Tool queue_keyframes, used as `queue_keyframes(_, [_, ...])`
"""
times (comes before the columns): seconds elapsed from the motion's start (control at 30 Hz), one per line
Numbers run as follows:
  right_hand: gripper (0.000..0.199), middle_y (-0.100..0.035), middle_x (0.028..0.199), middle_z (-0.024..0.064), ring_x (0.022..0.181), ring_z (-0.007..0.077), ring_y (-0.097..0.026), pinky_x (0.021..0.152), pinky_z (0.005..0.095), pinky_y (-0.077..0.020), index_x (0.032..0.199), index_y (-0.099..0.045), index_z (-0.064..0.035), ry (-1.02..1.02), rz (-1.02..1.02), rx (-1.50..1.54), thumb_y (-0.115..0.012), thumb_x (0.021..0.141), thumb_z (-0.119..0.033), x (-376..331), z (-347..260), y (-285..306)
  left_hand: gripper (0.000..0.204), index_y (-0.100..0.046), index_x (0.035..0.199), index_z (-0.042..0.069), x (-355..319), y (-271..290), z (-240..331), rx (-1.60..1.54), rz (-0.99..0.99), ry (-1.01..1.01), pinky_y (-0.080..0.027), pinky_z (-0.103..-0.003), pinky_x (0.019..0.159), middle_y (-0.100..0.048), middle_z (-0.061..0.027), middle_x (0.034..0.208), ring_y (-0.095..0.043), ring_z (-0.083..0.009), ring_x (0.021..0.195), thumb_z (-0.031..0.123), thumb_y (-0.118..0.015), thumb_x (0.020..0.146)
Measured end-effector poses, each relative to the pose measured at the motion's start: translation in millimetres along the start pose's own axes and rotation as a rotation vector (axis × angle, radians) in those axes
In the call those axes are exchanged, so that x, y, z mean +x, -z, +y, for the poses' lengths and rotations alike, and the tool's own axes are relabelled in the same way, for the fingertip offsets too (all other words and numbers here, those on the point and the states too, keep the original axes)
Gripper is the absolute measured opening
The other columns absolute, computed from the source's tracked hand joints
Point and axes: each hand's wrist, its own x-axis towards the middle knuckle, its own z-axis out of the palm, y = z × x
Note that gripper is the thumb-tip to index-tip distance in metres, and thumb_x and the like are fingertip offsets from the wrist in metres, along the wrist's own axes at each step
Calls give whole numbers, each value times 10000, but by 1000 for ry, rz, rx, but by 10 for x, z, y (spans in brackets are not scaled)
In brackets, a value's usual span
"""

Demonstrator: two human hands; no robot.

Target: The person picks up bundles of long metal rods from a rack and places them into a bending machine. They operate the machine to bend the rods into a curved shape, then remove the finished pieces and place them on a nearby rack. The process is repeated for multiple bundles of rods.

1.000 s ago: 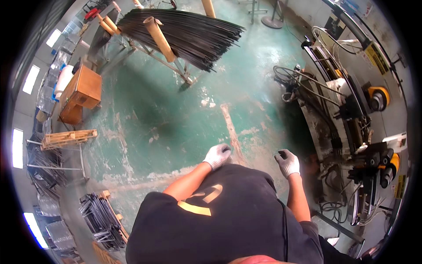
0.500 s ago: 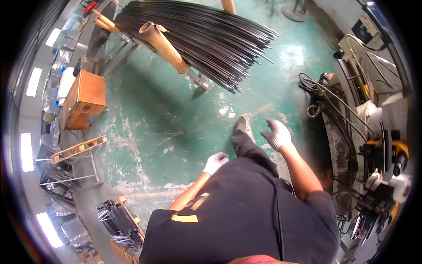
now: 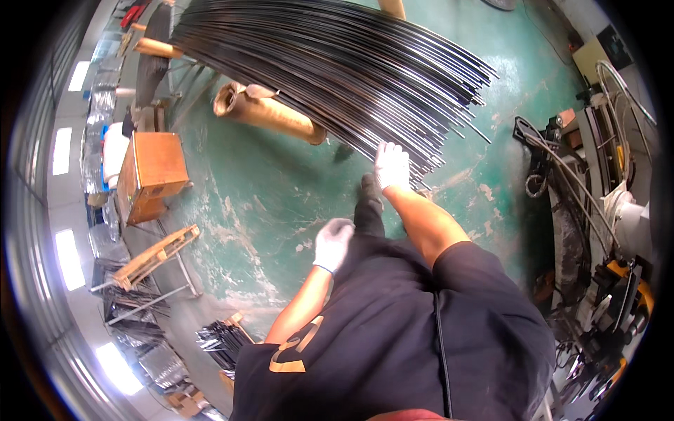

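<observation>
A big bundle of long, thin black rods (image 3: 302,63) lies across the upper part of the view, its uneven ends fanning out to the right. My right hand (image 3: 392,168), in a white glove, reaches forward to the near edge of these ends. Its fingers are stretched out over the rods, not wrapped round any; whether they touch cannot be told. My left hand (image 3: 333,244), also gloved in white, hangs in front of my waist, away from the rods. Its fingers are loosely curled together, with nothing visible in them.
A thick brown cardboard tube (image 3: 270,118) lies along the bundle's near side. To the left stand a wooden cabinet (image 3: 158,165) and a rack with a wooden pallet (image 3: 158,256). Machinery with cables (image 3: 562,165) lines the right. The green floor (image 3: 246,210) has worn patches.
I have come nearer to the rods. My right hand has moved forward and left to the rod ends; my left hand has risen slightly at my waist.
</observation>
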Motion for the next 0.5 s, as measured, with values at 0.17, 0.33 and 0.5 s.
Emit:
queue_keyframes(0.17, [141,-613,843,144,820,292,-598,705,407,-480,882,-583,-43,9,-156,238,-493,830,-139,100,77,12,188,-667,968,31,390,72,155,239,-369,6,-496,-294,764,-683,-124,882,-643,-167,817,147,-618,829])
queue_keyframes(0.33, [160,-657,848,202,830,349,-644,720,443,-512,832,-639,-35,-85,-354,378,-525,807,-144,210,188,119,176,-664,949,15,1068,393,422,381,-265,-264,-496,-288,785,-680,-128,872,-649,-174,827,137,-600,840])
queue_keyframes(0.5, [189,-677,855,198,847,350,-660,728,423,-518,815,-705,-54,-127,-550,328,-582,750,-182,346,226,395,185,-655,981,-7,1706,622,455,215,-213,-220,-498,-277,753,-677,-76,863,-625,-143,790,114,-598,852])
